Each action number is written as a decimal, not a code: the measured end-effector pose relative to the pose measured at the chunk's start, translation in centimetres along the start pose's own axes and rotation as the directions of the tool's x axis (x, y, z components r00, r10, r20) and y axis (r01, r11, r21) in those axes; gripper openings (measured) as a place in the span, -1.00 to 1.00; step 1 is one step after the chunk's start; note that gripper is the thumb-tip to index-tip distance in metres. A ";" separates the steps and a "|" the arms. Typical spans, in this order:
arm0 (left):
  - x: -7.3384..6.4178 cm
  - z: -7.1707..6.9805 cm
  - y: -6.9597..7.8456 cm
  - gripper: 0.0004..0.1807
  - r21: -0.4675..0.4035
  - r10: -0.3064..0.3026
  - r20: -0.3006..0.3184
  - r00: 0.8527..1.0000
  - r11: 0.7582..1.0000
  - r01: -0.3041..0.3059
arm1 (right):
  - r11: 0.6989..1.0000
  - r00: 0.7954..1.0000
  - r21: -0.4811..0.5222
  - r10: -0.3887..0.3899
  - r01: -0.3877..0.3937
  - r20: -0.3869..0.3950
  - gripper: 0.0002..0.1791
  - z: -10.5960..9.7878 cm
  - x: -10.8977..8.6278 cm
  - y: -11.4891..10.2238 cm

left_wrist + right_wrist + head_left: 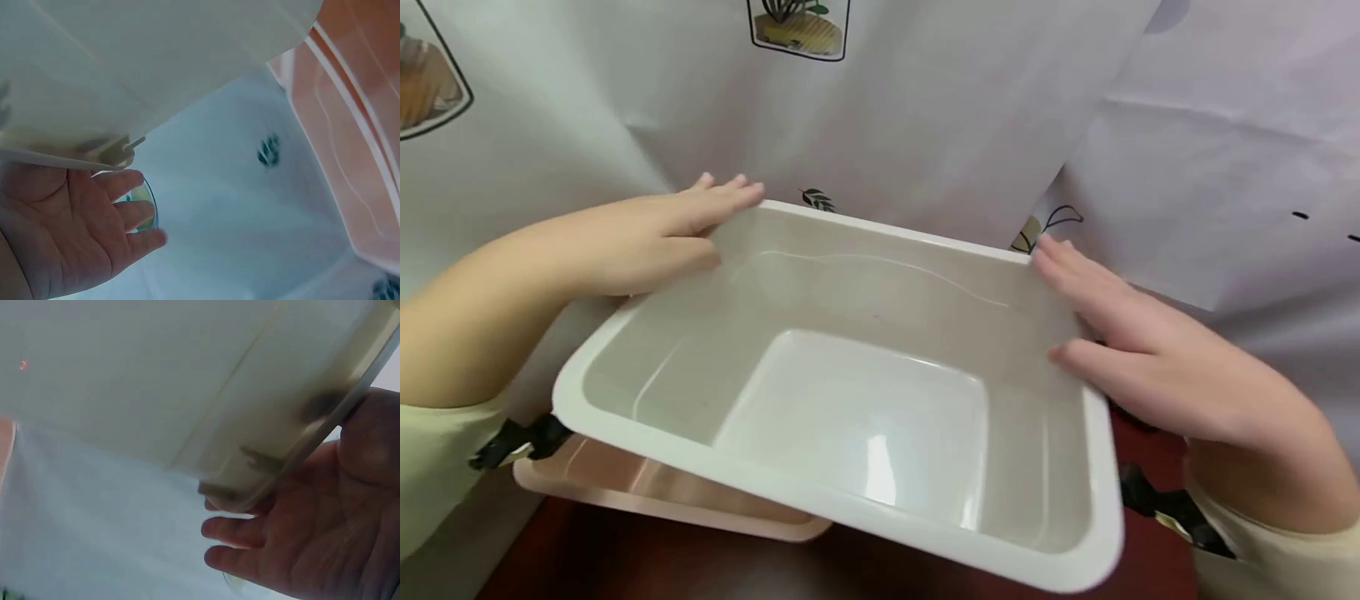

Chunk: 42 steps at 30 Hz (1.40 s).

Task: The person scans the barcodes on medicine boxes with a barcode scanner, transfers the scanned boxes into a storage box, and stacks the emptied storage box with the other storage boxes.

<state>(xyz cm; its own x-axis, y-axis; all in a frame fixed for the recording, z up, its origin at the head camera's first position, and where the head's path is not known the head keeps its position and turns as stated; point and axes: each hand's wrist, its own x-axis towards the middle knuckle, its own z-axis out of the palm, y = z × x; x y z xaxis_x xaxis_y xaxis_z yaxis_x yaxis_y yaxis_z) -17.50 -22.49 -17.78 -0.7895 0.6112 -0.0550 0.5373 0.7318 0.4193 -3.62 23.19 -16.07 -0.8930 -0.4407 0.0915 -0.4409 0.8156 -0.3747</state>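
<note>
A grey-white rectangular plastic basin (857,417) fills the middle of the head view, tilted so its inside faces me. No contents show in it. My left hand (655,237) touches the rim near the far left corner, fingers extended and thumb over the inside. On the opposite side, my right hand (1138,354) lies along the rim by the far right corner, also with extended fingers. Both wrist views show the palms against the outer rim and the fingers reaching past its corners. A pink basin (662,500) sits below, partly hidden by the grey-white one.
Below is a dark red tabletop (625,558). A white cloth (925,100) with printed jars and leaves hangs behind and around the basins. Black straps (1180,517) cross the sleeves near both wrists.
</note>
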 end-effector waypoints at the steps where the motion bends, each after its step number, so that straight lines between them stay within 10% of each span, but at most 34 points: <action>1: -0.4 -0.1 -0.6 -0.25 0.009 -0.010 -0.008 1.000 1.000 0.010 | 1.000 1.000 -0.005 -0.018 0.018 0.009 -0.16 0.3 0.7 -0.4; 10: -3.4 -1.9 -5.0 -0.25 0.174 -0.107 -0.121 0.987 0.977 0.127 | 0.999 0.998 0.036 -0.038 0.036 0.041 -0.18 2.8 5.5 -3.9; 18: -6.1 -2.9 -7.9 -0.21 0.232 -0.100 -0.326 0.940 0.956 0.182 | 0.983 0.993 0.140 -0.117 0.116 -0.002 -0.15 5.1 7.3 -5.1; 42: -5.6 6.0 -9.7 -0.33 0.123 -0.074 -0.220 0.973 0.987 0.103 | 0.999 0.994 0.022 -0.031 0.029 0.109 -0.11 12.8 8.2 -4.1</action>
<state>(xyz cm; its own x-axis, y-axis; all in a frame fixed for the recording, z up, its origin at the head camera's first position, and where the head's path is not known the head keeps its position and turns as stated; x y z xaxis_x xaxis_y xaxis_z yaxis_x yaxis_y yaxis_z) -16.49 -31.22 -26.94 -0.8730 0.4741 0.1145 0.4855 0.8225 0.2963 -7.95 11.49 -25.59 -0.8635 -0.5043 0.0026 -0.4648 0.7939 -0.3920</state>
